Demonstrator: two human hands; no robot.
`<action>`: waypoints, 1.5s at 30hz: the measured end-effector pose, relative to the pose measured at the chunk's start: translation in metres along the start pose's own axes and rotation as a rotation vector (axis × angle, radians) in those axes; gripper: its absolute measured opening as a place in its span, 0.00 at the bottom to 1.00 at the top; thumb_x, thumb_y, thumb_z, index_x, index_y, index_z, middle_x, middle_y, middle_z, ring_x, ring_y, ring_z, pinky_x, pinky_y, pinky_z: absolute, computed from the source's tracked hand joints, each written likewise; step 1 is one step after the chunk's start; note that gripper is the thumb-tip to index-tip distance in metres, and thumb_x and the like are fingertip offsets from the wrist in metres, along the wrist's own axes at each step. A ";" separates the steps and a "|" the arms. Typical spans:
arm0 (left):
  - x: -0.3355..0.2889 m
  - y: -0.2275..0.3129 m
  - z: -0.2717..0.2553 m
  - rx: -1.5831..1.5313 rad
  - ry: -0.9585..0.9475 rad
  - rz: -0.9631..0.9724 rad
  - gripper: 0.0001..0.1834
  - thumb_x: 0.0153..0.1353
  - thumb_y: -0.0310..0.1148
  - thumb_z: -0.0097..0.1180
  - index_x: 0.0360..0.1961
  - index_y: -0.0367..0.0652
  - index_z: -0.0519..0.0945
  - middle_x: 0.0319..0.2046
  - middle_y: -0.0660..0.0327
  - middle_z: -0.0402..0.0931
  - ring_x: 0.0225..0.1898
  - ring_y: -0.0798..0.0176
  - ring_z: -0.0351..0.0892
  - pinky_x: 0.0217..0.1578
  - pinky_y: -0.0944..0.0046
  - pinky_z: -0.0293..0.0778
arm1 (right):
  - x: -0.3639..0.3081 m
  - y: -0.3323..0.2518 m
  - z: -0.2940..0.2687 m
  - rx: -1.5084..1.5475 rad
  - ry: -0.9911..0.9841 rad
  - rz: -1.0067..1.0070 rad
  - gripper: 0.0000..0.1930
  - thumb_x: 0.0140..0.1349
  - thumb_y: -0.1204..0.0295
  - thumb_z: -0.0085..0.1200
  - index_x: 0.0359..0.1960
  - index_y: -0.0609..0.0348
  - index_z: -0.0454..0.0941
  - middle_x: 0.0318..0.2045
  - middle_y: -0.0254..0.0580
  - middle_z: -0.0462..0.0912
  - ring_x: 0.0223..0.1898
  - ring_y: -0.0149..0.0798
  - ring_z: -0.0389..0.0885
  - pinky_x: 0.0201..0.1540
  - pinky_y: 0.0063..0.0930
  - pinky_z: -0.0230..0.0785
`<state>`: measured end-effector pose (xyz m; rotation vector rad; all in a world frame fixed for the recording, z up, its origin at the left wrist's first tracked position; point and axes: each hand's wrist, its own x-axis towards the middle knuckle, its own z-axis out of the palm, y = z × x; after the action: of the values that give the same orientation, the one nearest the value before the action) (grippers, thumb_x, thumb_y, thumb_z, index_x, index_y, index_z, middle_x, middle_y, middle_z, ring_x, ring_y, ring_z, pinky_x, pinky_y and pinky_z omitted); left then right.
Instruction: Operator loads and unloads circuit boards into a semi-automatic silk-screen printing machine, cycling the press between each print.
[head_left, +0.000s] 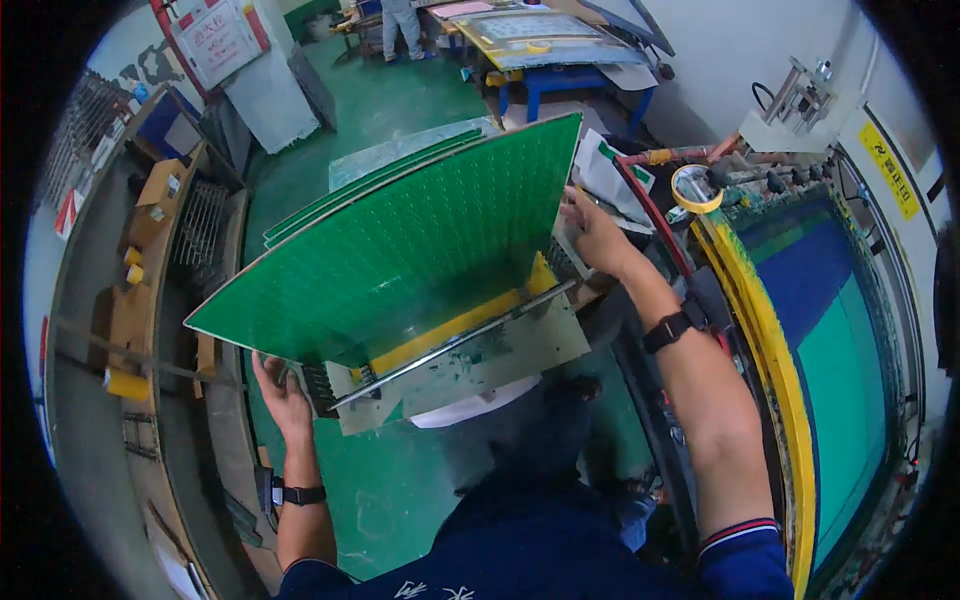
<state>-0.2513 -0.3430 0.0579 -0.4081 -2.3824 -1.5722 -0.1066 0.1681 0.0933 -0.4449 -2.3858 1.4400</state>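
Note:
A large green circuit board panel [400, 240] stands tilted in front of me, its face covered with rows of small marks. My right hand [600, 235] is closed on its right edge, with the fingertips at the border. At the lower left corner, my left hand [283, 395] grips the bottom edge, its fingers partly behind the panel. Below the panel is a rack [480, 350] with a metal rod, a yellow strip and slotted or coiled ends. Further green panels [375, 165] stand behind the held one, mostly hidden by it.
To the right is a screen-printing frame [790, 400] with a yellow edge and blue-green mesh; a tape roll [697, 188] sits at its far corner. Wooden shelving [150, 330] lines the left. A blue-legged table [560, 60] and a person [402, 30] are at the back.

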 end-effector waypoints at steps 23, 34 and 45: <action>-0.064 0.148 0.191 -0.431 -0.539 0.358 0.13 0.58 0.17 0.46 0.44 0.35 0.73 0.42 0.54 0.71 0.45 0.61 0.73 0.47 0.64 0.70 | -0.330 -0.058 -0.069 -0.230 0.477 0.183 0.10 0.59 0.78 0.52 0.42 0.65 0.78 0.37 0.44 0.83 0.40 0.36 0.81 0.44 0.28 0.72; -0.185 0.369 0.385 -0.976 -1.180 0.615 0.12 0.66 0.28 0.47 0.48 0.36 0.74 0.32 0.62 0.76 0.30 0.72 0.72 0.30 0.73 0.69 | -0.580 -0.085 -0.176 -0.716 1.592 0.351 0.09 0.59 0.72 0.55 0.25 0.66 0.77 0.18 0.32 0.73 0.22 0.22 0.65 0.25 0.20 0.60; -0.222 0.442 0.441 -0.822 -1.348 0.329 0.10 0.66 0.33 0.47 0.35 0.39 0.78 0.20 0.70 0.68 0.20 0.78 0.61 0.20 0.77 0.55 | -0.581 -0.091 -0.171 -0.722 1.559 0.348 0.09 0.56 0.72 0.58 0.22 0.63 0.76 0.13 0.38 0.72 0.15 0.28 0.68 0.18 0.25 0.60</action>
<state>0.0921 0.2094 0.1847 -2.5000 -1.7977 -2.4180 0.4797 0.0190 0.1868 -1.4738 -1.3301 -0.0573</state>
